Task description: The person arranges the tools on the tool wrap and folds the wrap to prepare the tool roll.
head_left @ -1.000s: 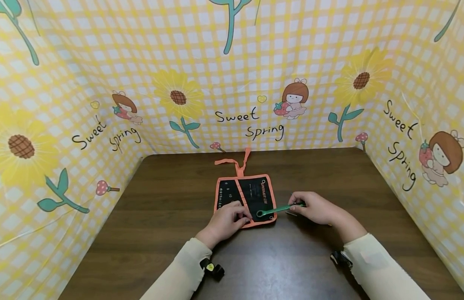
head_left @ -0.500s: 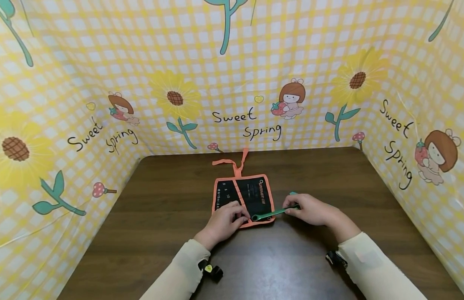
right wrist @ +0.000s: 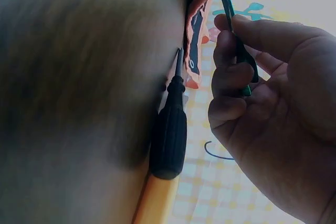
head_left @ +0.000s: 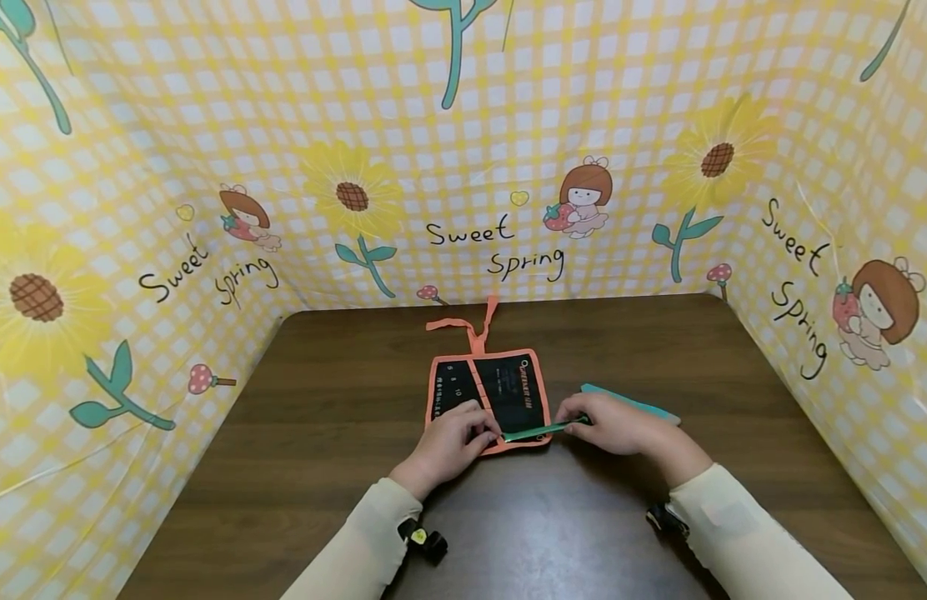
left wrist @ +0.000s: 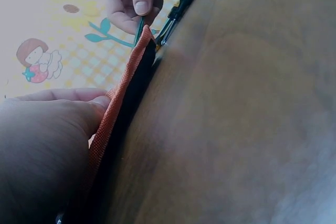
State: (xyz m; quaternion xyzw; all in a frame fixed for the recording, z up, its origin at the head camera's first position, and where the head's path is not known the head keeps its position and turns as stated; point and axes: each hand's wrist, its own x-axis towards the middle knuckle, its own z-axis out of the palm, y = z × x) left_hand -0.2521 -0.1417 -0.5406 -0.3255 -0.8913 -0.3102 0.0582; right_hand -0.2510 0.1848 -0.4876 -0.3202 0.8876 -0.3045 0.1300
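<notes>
A black tool pouch [head_left: 514,387] with orange trim lies on the table, its printed face up. My left hand [head_left: 452,437] rests over its lower left part and pinches the orange edge [left wrist: 113,108] between thumb and finger. From the right, my right hand [head_left: 609,423] grips a green wrench [head_left: 531,432] by one end. The wrench lies across the pouch's lower right part, its far end at my left fingertips, by the orange strip. In the right wrist view, my right thumb and fingers curl round the wrench [right wrist: 239,51].
A screwdriver [right wrist: 168,140] with a black and yellow handle lies beside my right hand. Behind that hand shows a flat teal thing [head_left: 643,404], partly covered. Orange ties [head_left: 478,333] stretch from the pouch's far edge. Checked cloth [head_left: 463,167] surrounds the wooden table [head_left: 321,392].
My right hand has moved left, bringing the wrench's far end across the pouch to my left fingertips. The teal thing behind it has come into view. My left hand has hardly moved.
</notes>
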